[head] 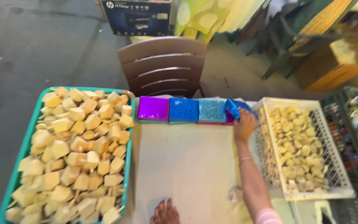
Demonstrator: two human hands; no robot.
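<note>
My right hand point(244, 124) reaches far across a pale cloth-covered table point(187, 166) and pinches a blue shiny foil sheet point(235, 108) at the right end of a row of foil stacks. That row holds a purple stack point(153, 108), a blue stack point(183, 110) and a teal glittery stack point(211, 110). My left hand point(165, 212) lies flat on the table's near edge, fingers spread, holding nothing.
A teal crate point(21, 153) at left is heaped with tan wooden tops on sticks. A white mesh basket point(336, 174) at right holds several small yellow pieces. A brown chair point(162, 66) stands behind the table, with a cardboard box point(137, 16) beyond it.
</note>
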